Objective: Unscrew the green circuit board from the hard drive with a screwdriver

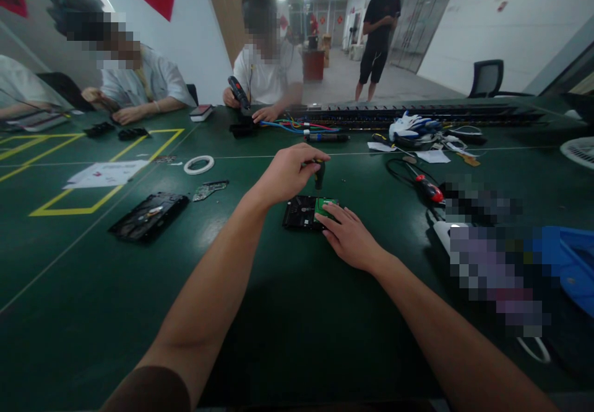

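A black hard drive (299,215) with a green circuit board (321,203) lies flat on the dark green table in front of me. My left hand (292,171) is above it, closed around the dark handle of a screwdriver (319,178). The screwdriver stands upright with its shaft pointing down at the board; whether its tip touches a screw cannot be made out. Across the right part of the drive rest the outstretched fingers of my right hand (349,231), which is open and partly covers the board.
To the left lie another hard drive (149,215), a loose circuit board (210,190) and a white tape roll (199,164). A red-and-black tool (429,189) with a cable and a blue container (568,263) are at right. Opposite, a person works with a power screwdriver (239,93).
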Demonstrator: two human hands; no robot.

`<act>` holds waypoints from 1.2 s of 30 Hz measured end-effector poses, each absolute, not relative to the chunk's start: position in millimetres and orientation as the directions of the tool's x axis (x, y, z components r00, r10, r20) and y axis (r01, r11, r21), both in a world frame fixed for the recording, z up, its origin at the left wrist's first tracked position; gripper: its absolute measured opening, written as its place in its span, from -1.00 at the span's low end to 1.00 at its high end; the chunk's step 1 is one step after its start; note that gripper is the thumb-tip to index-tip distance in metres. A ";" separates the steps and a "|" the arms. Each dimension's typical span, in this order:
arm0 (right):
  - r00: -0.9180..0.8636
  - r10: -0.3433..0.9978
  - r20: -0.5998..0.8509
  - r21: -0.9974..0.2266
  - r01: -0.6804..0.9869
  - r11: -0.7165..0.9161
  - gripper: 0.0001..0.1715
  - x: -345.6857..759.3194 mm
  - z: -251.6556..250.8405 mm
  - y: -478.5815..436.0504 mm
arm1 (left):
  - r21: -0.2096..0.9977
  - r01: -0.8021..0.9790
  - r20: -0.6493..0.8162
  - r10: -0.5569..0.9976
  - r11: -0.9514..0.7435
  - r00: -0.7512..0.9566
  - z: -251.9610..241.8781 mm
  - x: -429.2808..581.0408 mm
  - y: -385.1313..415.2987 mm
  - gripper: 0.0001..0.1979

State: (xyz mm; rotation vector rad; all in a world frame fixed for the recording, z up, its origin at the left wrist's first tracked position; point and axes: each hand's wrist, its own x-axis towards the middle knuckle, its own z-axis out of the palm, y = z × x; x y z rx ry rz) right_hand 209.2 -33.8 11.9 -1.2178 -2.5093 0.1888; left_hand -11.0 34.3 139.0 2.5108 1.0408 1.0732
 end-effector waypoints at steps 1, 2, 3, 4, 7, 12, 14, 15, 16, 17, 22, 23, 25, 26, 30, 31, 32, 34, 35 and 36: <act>-0.574 0.781 0.247 -0.260 0.737 0.624 -0.45 209.0 11.9 -34.0 | 0.450 0.527 0.546 0.689 -0.721 0.477 139.1 -10.9 34.0 -0.72; -0.575 0.780 0.247 -0.254 0.738 0.625 -0.45 208.8 12.0 -34.1 | 0.456 0.529 0.546 0.694 -0.716 0.470 139.1 -10.9 34.0 -0.74; -0.576 0.779 0.247 -0.249 0.740 0.626 -0.45 208.6 12.1 -34.3 | 0.462 0.530 0.545 0.699 -0.711 0.463 138.9 -11.0 34.2 -0.76; -0.576 0.779 0.246 -0.244 0.741 0.625 -0.45 208.5 12.2 -34.5 | 0.468 0.531 0.543 0.703 -0.707 0.459 138.6 -11.1 34.7 -0.78; -0.575 0.782 0.242 -0.241 0.745 0.622 -0.46 208.7 12.8 -34.9 | 0.472 0.534 0.539 0.709 -0.701 0.455 137.1 -11.5 36.5 -0.79; -0.570 0.786 0.240 -0.230 0.753 0.617 -0.46 208.4 14.4 -34.9 | 0.465 0.540 0.543 0.708 -0.702 0.452 136.8 -10.2 36.3 -0.79; -0.572 0.786 0.236 -0.210 0.759 0.616 -0.47 207.4 15.5 -34.5 | 0.467 0.543 0.543 0.711 -0.698 0.448 137.3 -9.1 35.3 -0.79; -0.573 0.786 0.232 -0.202 0.762 0.615 -0.47 206.7 16.0 -34.3 | 0.466 0.544 0.542 0.711 -0.697 0.447 137.4 -8.7 35.0 -0.79; -0.573 0.787 0.229 -0.196 0.765 0.614 -0.47 205.9 16.3 -34.0 | 0.465 0.545 0.544 0.711 -0.698 0.446 137.4 -8.3 34.9 -0.79; -0.572 0.787 0.230 -0.194 0.766 0.613 -0.47 205.2 16.4 -33.6 | 0.464 0.545 0.545 0.710 -0.698 0.446 137.2 -8.1 35.0 -0.78; -0.560 0.793 0.242 -0.199 0.771 0.605 -0.47 203.1 14.3 -31.3 | 0.465 0.540 0.554 0.706 -0.702 0.441 135.3 -8.6 36.9 -0.78; -0.557 0.795 0.240 -0.203 0.772 0.602 -0.47 203.2 13.9 -30.9 | 0.465 0.539 0.555 0.705 -0.703 0.441 135.2 -8.9 37.1 -0.78; -0.555 0.798 0.237 -0.211 0.772 0.600 -0.47 203.9 13.4 -29.9 | 0.463 0.540 0.553 0.706 -0.702 0.443 135.2 -9.3 37.1 -0.77; -0.555 0.797 0.238 -0.214 0.770 0.601 -0.47 204.5 13.3 -29.3 | 0.463 0.543 0.551 0.707 -0.701 0.443 135.4 -9.5 36.9 -0.77; -0.571 0.785 0.239 -0.215 0.758 0.616 -0.45 208.4 13.3 -26.6 | 0.469 0.541 0.550 0.710 -0.699 0.440 136.4 -9.6 36.0 -0.77; -0.573 0.784 0.237 -0.219 0.755 0.618 -0.45 209.6 13.4 -25.9 | 0.471 0.539 0.550 0.710 -0.698 0.439 136.6 -9.6 35.9 -0.77; -0.575 0.784 0.234 -0.227 0.752 0.619 -0.45 210.7 13.6 -25.3 | 0.474 0.538 0.549 0.712 -0.697 0.438 136.7 -9.5 35.8 -0.77; -0.575 0.785 0.229 -0.246 0.746 0.618 -0.45 212.9 14.4 -24.6 | 0.476 0.542 0.542 0.717 -0.692 0.439 136.8 -9.6 35.8 -0.76; -0.574 0.787 0.229 -0.255 0.744 0.617 -0.45 213.8 15.0 -24.5 | 0.476 0.543 0.540 0.718 -0.691 0.440 136.7 -9.6 35.9 -0.76; -0.572 0.788 0.229 -0.262 0.743 0.615 -0.46 214.5 15.7 -24.6 | 0.477 0.543 0.540 0.718 -0.691 0.440 136.6 -9.6 36.0 -0.76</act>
